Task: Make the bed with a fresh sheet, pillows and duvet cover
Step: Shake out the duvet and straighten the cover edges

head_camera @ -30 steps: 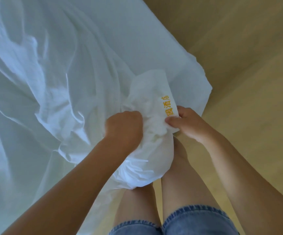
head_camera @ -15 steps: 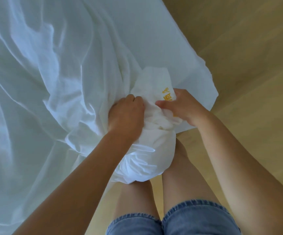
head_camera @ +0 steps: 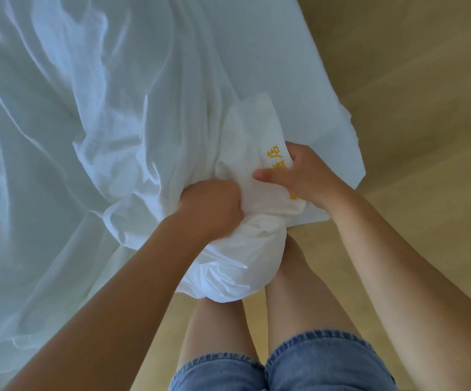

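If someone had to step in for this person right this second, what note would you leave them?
Left hand grips the bunched white cloth near the corner of the bed.
Right hand pinches the flap with yellow lettering.
The cloth's rest lies rumpled across the bed.
Done: cloth spread roughly.
Left: finish this corner, smooth the wrinkles; no pillows in view.

Blue denim shorts [head_camera: 299,365] (stitched hems), bare arms
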The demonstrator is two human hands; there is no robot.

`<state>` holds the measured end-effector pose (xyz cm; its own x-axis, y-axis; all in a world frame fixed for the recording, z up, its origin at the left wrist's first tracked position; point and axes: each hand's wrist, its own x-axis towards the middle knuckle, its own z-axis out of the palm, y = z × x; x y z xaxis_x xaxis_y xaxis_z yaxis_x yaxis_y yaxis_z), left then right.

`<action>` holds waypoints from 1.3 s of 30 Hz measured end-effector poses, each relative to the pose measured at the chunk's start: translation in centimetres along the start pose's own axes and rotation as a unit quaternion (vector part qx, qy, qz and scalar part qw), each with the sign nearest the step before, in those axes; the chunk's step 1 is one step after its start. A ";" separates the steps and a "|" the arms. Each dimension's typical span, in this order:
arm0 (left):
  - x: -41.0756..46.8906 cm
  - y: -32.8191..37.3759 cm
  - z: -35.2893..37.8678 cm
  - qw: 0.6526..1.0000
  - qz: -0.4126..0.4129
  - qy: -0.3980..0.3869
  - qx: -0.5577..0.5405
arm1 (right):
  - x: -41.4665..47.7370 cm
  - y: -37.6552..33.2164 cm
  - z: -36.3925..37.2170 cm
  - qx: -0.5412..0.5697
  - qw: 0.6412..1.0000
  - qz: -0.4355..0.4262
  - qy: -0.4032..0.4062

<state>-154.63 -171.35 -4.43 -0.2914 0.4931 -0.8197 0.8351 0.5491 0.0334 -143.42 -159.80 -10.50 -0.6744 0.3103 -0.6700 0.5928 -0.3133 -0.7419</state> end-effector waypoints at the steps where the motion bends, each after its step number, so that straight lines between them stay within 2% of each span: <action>1: -0.1 0.0 -0.2 1.000 -0.003 -0.006 -0.011 | 0.4 -0.5 0.4 0.010 1.000 -0.014 0.004; 3: -0.1 0.3 -0.4 0.999 -0.010 0.020 -0.032 | 1.0 -1.2 1.1 -0.016 0.999 -0.029 -0.003; 5: -0.1 0.6 -0.1 0.991 -0.023 0.089 -0.093 | 1.2 -1.1 1.7 -0.053 0.998 -0.032 -0.018; 8: 0.1 0.4 1.0 0.973 -0.038 0.167 -0.155 | 1.0 0.2 1.6 -0.025 1.000 -0.005 0.002; 12: 1.0 0.6 1.5 0.990 0.010 0.123 -0.067 | 0.1 1.9 0.7 0.068 0.996 0.040 0.037; 14: 1.2 1.0 1.2 0.990 0.035 0.130 -0.040 | -0.4 2.4 0.2 0.097 0.993 0.048 0.057; 16: 0.5 1.0 0.9 0.970 0.101 0.219 -0.020 | -0.7 2.6 -0.2 0.145 0.984 0.060 0.080; 19: -1.3 0.5 1.4 0.917 0.185 0.351 -0.030 | -1.1 2.7 -0.6 0.189 0.976 0.078 0.076; 21: -2.4 0.2 2.3 0.895 0.228 0.382 -0.043 | -1.3 2.5 -0.8 0.196 0.976 0.088 0.041; 23: -3.4 -0.1 3.3 0.899 0.256 0.352 -0.044 | -1.6 2.2 -1.2 0.176 0.980 0.092 -0.007; 24: -3.7 -0.1 3.6 0.915 0.251 0.315 -0.028 | -1.7 2.1 -1.4 0.156 0.983 0.095 -0.034; 26: -3.8 0.2 3.0 0.962 0.183 0.201 0.005 | -1.7 1.9 -1.3 0.113 0.986 0.103 -0.074; 28: -2.6 0.4 2.3 0.985 0.088 0.148 -0.025 | -1.3 2.0 -1.0 0.070 0.989 0.101 -0.076; 31: 0.0 1.1 1.7 0.991 0.006 0.114 -0.064 | -0.6 2.4 -0.7 0.005 0.995 0.097 -0.037; 35: 2.3 1.7 1.7 0.996 -0.066 0.042 -0.051 | -0.6 4.1 -0.4 -0.109 0.986 0.123 -0.028; 37: 2.9 1.7 1.4 0.993 -0.094 0.042 -0.057 | -1.1 4.9 0.2 -0.103 0.987 0.119 -0.009; 39: 3.4 1.6 1.5 0.994 -0.075 0.060 -0.052 | -1.2 5.5 0.4 -0.085 0.989 0.125 0.009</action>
<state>-153.59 -169.85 -8.04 -0.4681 0.4732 -0.7463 0.7272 0.6861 -0.0210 -139.53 -162.25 -13.82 -0.4907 0.2596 -0.8317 0.8060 -0.2274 -0.5465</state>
